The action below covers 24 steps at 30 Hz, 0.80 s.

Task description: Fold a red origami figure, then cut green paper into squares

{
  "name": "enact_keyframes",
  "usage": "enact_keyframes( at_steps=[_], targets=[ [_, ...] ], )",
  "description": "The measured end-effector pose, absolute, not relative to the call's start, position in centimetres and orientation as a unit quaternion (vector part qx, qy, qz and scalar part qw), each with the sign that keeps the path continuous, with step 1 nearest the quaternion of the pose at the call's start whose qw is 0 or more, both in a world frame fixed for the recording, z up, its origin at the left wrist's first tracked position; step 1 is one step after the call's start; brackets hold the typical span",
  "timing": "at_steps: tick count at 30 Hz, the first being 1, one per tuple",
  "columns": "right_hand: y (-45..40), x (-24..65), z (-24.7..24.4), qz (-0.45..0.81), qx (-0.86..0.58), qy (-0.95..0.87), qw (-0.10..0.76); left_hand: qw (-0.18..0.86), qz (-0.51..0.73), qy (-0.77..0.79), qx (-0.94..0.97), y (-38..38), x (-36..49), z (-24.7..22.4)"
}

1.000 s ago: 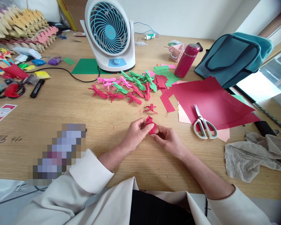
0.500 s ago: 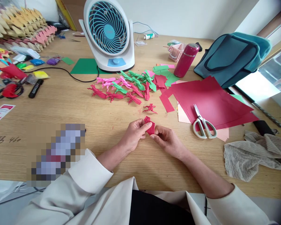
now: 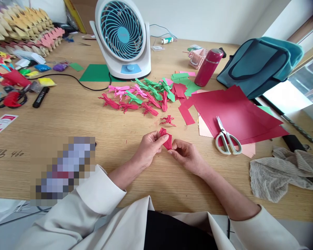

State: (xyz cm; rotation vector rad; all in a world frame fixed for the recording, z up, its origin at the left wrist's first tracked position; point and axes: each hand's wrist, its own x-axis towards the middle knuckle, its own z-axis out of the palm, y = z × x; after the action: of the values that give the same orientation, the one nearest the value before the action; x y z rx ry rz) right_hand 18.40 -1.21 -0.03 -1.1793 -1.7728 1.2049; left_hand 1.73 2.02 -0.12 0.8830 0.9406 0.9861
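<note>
My left hand (image 3: 150,147) pinches the red fold (image 3: 169,142) between thumb and bent fingers, the thumb lying across its face. My right hand (image 3: 186,156) pinches the fold's lower end with thumb and forefinger, its other fingers curled in. Both hands are mostly closed, with the fold between them, nearer me than the fan (image 3: 122,34) and to its right.

On the table (image 3: 94,121), a small red figure (image 3: 168,119) sits between the fan and my hands, near the fold. More figures (image 3: 148,108), red, pink and green, cluster just in front of the fan. To the fan's right stand the flask (image 3: 208,69) and the bag (image 3: 258,66); the red sheets (image 3: 246,107) spread on my side of these, with the scissors (image 3: 223,130) partly on them. A green sheet (image 3: 92,73) lies at the fan's left, the marker (image 3: 41,97) further left. A white wall (image 3: 203,21) rises behind the fan.

The table's near edge, opposite the fan, passes beneath my arms. Wood shows left of my hands, towards the marker, and rightwards to the crumpled cloth (image 3: 270,177), both on the fan's near side.
</note>
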Motion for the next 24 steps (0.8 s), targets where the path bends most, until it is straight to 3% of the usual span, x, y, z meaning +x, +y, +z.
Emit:
enact_keyframes(
  at_steps=[6, 20, 24],
  targets=[
    [-1.3, 18.4, 0.5, 0.421, -0.467, -0.696, 0.346, 0.735, 0.418, 0.411, 0.341, 2.1, 1.7, 0.3],
    [-1.1, 18.4, -0.7, 0.533, -0.454, -0.609, 0.372, 0.693, 0.46, 0.408, 0.376, 2.4, 1.4, -0.3],
    [-1.1, 18.3, -0.5, 0.513, -0.454, -0.625, 0.373, 0.708, 0.454, 0.406, 0.358, 2.3, 1.5, 0.0]
  ],
)
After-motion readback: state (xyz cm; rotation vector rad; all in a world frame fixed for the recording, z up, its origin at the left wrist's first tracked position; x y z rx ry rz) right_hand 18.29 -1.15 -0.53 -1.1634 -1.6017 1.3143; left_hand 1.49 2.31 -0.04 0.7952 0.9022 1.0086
